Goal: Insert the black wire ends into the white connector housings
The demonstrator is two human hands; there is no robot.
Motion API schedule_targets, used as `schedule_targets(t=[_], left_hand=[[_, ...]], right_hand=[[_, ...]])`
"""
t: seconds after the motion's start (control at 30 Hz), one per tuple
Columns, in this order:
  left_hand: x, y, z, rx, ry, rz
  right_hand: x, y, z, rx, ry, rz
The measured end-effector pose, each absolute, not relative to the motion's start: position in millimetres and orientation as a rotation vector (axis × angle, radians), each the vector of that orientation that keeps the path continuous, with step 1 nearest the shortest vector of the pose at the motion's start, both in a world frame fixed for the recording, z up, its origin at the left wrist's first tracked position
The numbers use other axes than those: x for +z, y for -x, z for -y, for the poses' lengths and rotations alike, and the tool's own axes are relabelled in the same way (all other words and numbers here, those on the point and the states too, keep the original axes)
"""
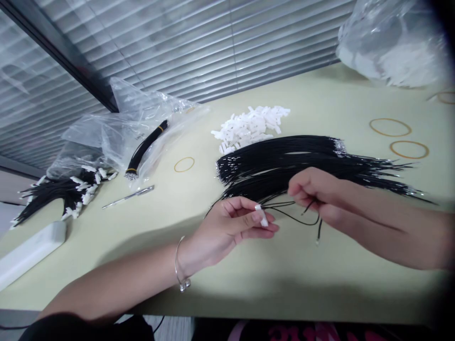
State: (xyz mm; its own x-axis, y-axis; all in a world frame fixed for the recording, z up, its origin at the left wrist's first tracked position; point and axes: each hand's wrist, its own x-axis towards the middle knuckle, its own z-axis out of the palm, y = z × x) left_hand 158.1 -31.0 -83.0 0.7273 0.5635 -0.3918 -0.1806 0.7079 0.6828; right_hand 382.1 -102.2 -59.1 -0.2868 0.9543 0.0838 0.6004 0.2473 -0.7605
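Between the thumb and fingers of my left hand is a small white connector, with thin black wires running from it toward the right. My right hand is closed around those black wires, whose loose ends hang below its fingers. Behind both hands lies a wide spread of black wires with silvery tips. A heap of white connectors sits just beyond that spread.
Wires with white connectors lie at the left beside a white box. Nearby are a tweezer-like metal tool, a banded wire bundle on clear plastic, and rubber bands. A plastic bag stands at the back right.
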Motion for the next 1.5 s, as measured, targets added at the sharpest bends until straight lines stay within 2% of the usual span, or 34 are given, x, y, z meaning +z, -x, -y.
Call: schedule_targets(t=[0.13, 0.27, 0.5, 0.7, 1.27, 1.5], left_hand=[[-82.0, -157.4, 29.8, 0.463, -0.624, -0.640], [-82.5, -156.3, 30.1, 0.465, -0.628, -0.637], [-88.4, -156.3, 28.5, 0.443, -0.680, -0.533], [-89.4, -156.2, 28.6, 0.444, -0.692, -0.505], [-89.2, -156.5, 32.4, 0.441, -0.779, -0.599], [-88.9, -156.6, 31.9, 0.430, -0.800, -0.618]], right_hand=[[-69.6, -394.5, 102.4, 0.400, 1.026, 2.332], [-77.6, -387.6, 95.0, 0.082, 0.889, 2.604], [-73.4, -373.6, 98.1, 0.585, 1.178, 2.281], [-67.2, -375.0, 98.7, 0.739, 1.171, 2.255], [-73.9, -363.0, 99.3, 0.503, 1.209, 2.224], [-77.1, -363.0, 100.5, 0.528, 1.231, 2.214]])
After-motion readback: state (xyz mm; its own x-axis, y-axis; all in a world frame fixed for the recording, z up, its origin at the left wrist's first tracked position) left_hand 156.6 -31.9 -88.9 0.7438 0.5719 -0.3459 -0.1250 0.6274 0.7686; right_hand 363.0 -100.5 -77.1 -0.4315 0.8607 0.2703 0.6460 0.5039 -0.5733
